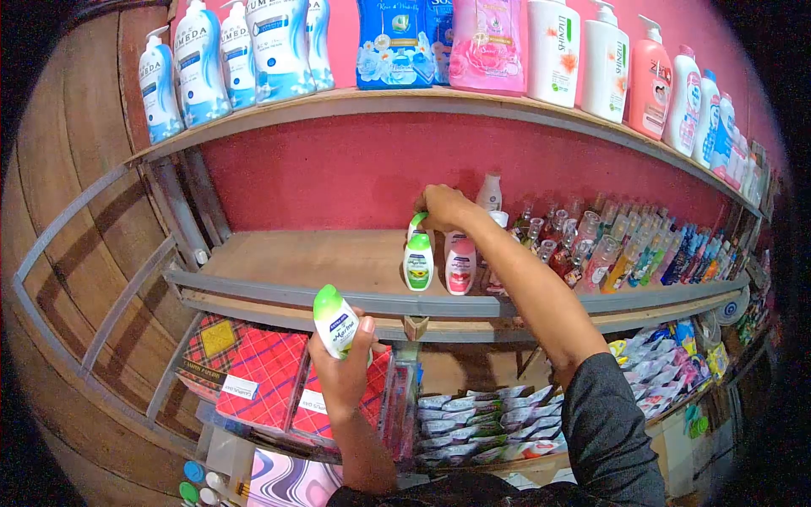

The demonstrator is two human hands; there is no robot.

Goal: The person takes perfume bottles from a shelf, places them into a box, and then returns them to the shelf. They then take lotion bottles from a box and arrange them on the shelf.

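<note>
My left hand [346, 372] is wrapped around a white lotion bottle [338, 328] with a green cap, held tilted in front of the middle shelf. Farther back, my right hand [443, 207] closes on the top of another green-capped lotion bottle [416, 223], mostly hidden behind the front one. That front green-capped bottle [418, 264] stands upright near the shelf edge. Just right of it is a pink-capped lotion bottle [459, 266], below my right wrist. A paler bottle [490, 193] stands farther back, and my forearm covers part of the things beside it.
The middle shelf [296, 253] has a grey front rail. Many small glass perfume bottles [604, 253] crowd its right side. Large pump bottles [203, 68] and refill pouches [395, 42] line the upper shelf. Below are red plaid boxes [266, 367] and rows of sachets [473, 422].
</note>
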